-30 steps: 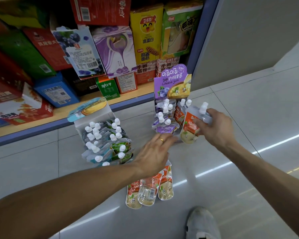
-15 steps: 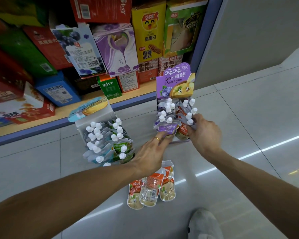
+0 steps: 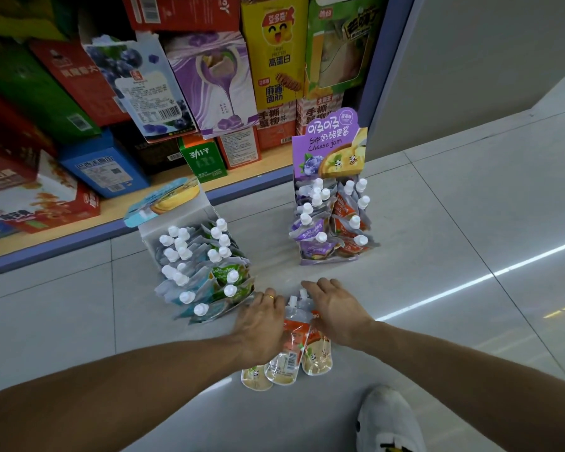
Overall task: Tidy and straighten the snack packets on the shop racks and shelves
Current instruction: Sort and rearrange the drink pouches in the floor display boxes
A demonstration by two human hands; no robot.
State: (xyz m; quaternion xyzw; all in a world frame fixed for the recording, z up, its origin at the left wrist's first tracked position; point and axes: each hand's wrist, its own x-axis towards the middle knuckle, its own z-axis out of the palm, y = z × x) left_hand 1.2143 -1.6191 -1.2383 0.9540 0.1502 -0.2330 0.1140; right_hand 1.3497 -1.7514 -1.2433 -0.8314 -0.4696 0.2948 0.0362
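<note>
Three orange spouted pouches (image 3: 291, 353) lie side by side on the grey floor. My left hand (image 3: 263, 321) rests on their left side and my right hand (image 3: 335, 309) on their right side, fingers spread flat; whether either hand grips a pouch I cannot tell. Beyond them stands a purple cheese jam display box (image 3: 330, 148) holding purple and orange pouches with white caps. To its left a white display box (image 3: 177, 223) holds blue and green pouches that lean forward.
A low wooden shelf (image 3: 79, 230) with a blue front edge carries several coloured snack boxes, some leaning. A blue post (image 3: 388, 60) ends the rack, with a grey wall to the right. My white shoe (image 3: 385, 419) stands close below the pouches.
My right hand put an orange pouch into the purple box, then both hands drew back and down onto the three pouches on the floor.
</note>
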